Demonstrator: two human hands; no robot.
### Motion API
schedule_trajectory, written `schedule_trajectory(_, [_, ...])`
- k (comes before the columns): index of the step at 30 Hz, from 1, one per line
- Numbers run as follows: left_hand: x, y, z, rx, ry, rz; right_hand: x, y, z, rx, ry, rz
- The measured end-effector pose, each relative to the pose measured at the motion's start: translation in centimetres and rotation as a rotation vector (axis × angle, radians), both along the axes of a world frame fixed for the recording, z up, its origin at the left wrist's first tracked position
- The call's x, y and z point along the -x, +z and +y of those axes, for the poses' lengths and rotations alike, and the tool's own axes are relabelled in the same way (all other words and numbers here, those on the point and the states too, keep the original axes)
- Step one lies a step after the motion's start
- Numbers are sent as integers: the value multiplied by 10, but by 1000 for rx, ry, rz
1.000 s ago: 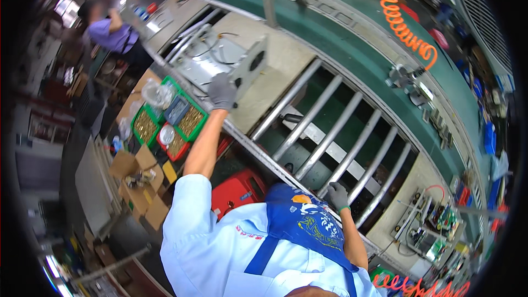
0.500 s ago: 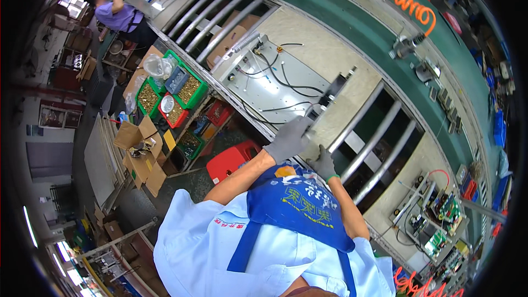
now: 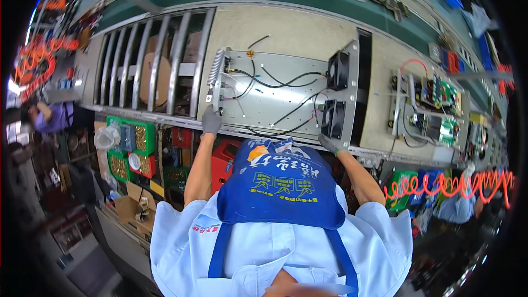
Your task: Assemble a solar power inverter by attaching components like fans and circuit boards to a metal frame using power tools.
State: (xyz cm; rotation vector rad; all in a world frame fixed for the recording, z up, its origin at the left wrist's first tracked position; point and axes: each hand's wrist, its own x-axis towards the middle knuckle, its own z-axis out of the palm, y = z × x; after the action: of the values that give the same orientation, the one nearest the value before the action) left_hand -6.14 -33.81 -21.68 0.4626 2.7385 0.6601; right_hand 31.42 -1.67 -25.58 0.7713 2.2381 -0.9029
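Observation:
In front of me lies an open metal chassis (image 3: 280,107) with a flat grey base and black cables across it. Two black fans, a far fan (image 3: 338,70) and a near fan (image 3: 332,118), are mounted on its right end panel. A coiled spring (image 3: 215,67) runs along its left end. My gloved left hand (image 3: 211,121) grips the near left corner, fingers closed at the edge. My gloved right hand (image 3: 332,144) holds the near right corner beside the near fan; its fingertips are partly hidden. Underneath the chassis is a pale board (image 3: 275,25).
Metal rollers (image 3: 159,66) run left of the board. On the right, another board (image 3: 379,96) carries an assembly with circuit boards (image 3: 440,96). Bins of small parts (image 3: 144,137) and a red stool (image 3: 223,159) stand below the line's near edge. A person (image 3: 52,116) is far left.
My view has turned. The board with the chassis has shifted right along the rollers, narrowing the gap to the other board. My left hand has gone from the fan end to the left corner.

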Motion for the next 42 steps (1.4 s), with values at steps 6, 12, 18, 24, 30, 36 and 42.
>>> schedule_trajectory(6, [20, 79, 54, 46, -227, 25, -1, 64, 68, -267, -242, 506])
schedule_trajectory(12, [80, 167, 127, 283, -822, 112, 25, 180, 129, -229, -618, 560])
schedule_trajectory(18, [64, 197, 136, 560, -1059, 22, 20, 219, 117, -133, -589, 459])
schedule_trajectory(24, [17, 224, 120, 629, -737, -141, -8, 206, 87, -80, -667, 525])
schedule_trajectory(30, [-32, 214, 200, -50, -943, -61, -2, 209, 75, -24, -720, 521])
schedule_trajectory(36, [-110, 186, 291, -95, -1299, -648, 20, 230, 57, -354, -627, 607])
schedule_trajectory(42, [-147, 221, 319, -387, -952, -1455, 22, 246, 46, -376, -420, 810])
